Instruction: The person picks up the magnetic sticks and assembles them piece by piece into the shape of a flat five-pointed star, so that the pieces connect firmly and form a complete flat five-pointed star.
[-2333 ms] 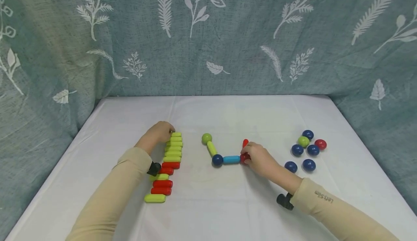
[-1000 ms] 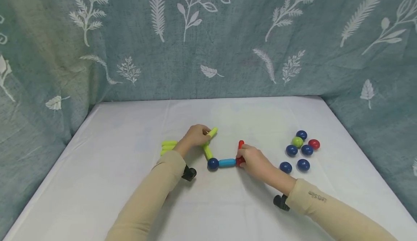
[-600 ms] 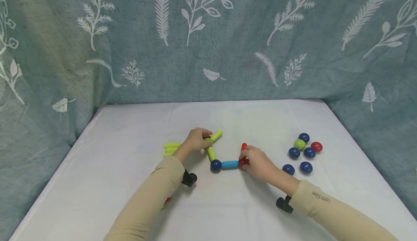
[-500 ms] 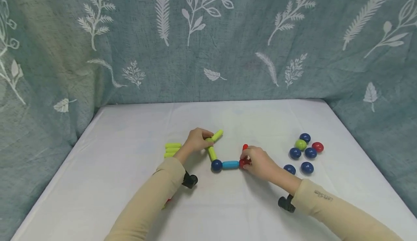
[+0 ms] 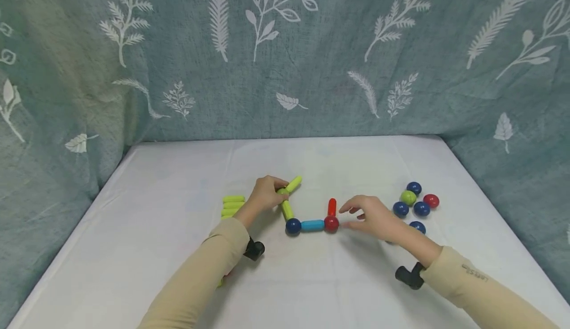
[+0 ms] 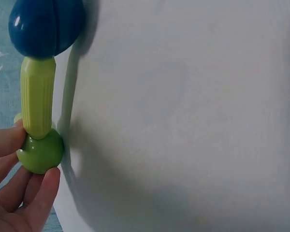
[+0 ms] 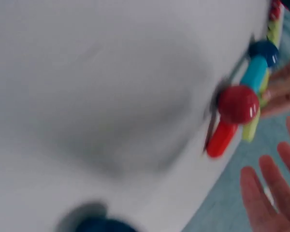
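Note:
On the white table lies a bent chain of rods and balls. My left hand [image 5: 266, 193] pinches its green ball [image 6: 40, 152] between thumb and fingers. A yellow-green rod [image 5: 294, 184] sticks out from that ball toward the far right, and another yellow-green rod [image 6: 37, 96] links it to a dark blue ball [image 5: 293, 226]. From there a light blue rod [image 5: 312, 225] runs to a red ball [image 5: 331, 223], which bears a red rod [image 5: 332, 207] pointing away. Just right of the red ball, my right hand [image 5: 371, 217] hovers with fingers spread, holding nothing.
Several loose balls lie to the right, among them a red ball [image 5: 431, 201], a green ball [image 5: 408, 198] and blue balls [image 5: 421, 209]. Left of the chain is a row of yellow-green rods [image 5: 233, 199], partly hidden by the left arm. A leaf-patterned curtain [image 5: 285, 57] hangs behind the table.
My left hand has brought a yellow-green rod from the row to the green ball, which it now pinches. My right hand has let go of the red ball and moved right.

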A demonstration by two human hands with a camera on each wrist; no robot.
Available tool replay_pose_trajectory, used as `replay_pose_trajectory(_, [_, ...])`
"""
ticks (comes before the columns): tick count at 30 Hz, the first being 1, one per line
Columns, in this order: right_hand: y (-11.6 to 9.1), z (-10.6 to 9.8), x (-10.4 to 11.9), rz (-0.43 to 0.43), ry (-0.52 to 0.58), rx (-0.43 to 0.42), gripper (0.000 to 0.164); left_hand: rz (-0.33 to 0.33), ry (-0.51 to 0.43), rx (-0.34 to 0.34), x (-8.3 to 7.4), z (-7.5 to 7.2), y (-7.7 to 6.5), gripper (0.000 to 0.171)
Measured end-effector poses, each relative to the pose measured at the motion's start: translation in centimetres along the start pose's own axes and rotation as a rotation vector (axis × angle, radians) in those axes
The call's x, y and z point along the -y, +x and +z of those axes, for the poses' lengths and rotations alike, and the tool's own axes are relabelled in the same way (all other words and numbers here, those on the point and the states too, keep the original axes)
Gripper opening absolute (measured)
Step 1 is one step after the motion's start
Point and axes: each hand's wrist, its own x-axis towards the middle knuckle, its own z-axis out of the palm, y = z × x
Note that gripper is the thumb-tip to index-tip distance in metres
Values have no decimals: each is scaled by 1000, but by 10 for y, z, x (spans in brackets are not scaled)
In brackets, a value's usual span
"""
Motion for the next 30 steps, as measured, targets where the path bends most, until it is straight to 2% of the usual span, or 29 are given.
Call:
replay_pose_trajectory(4, [-17,-13,-14,0,1,-16,28,10,4,-16,0,1,-2,32])
replay_pose_trajectory(7, [-30,-20,-23,33,6,-29,28,19,8,-18,1,2,-4,32])
replay_pose_trajectory(15, [-53,-26,-40,74,-1,-30,32,6,14,-34,4,3,-3,32])
replay_pose_trajectory(23, [-52,-20,-44,184,-32,-40,38,1,33,-31,0,2,-2,32])
replay_pose_trajectory(30, [-43,-15,-40,229,-76,-33,30,-8,53,-23,-5,4,-2,32])
